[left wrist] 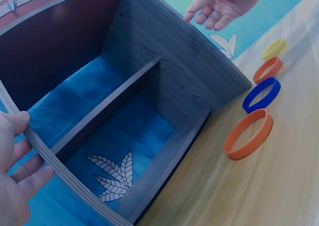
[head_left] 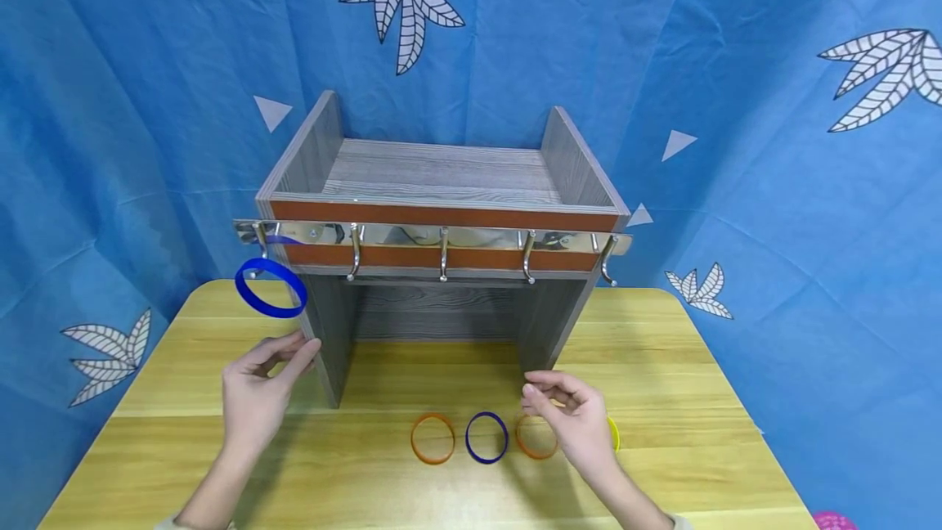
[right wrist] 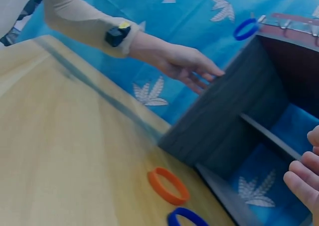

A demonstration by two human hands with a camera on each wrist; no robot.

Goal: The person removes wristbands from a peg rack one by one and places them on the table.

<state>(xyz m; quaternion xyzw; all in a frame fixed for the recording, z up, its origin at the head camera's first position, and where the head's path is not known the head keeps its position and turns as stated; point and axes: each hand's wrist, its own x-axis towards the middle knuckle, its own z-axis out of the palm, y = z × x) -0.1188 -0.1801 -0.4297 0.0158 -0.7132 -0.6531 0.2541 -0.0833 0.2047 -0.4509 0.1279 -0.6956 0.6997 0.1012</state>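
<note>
A blue silicone wristband [head_left: 271, 312] hangs from the leftmost hook [head_left: 262, 240] of the metal hook rail [head_left: 471, 236] on a grey wooden shelf unit [head_left: 441, 166]. Below it, my left hand [head_left: 257, 387] touches the front edge of the left side panel [left wrist: 75, 183], its fingers loosely bent. My right hand [head_left: 577, 424] hovers over the table near the right panel, fingers relaxed and holding nothing. On the table lie an orange wristband [head_left: 415, 448], a blue wristband [head_left: 506, 440], a second orange wristband [head_left: 536, 456] under the right hand, and a yellow wristband [head_left: 614, 434], partly hidden by that hand.
The shelf unit stands toward the back of a light wood table [head_left: 699, 448]. The other hooks along the rail hold nothing. A blue patterned cloth [head_left: 515, 39] hangs behind and beside the table.
</note>
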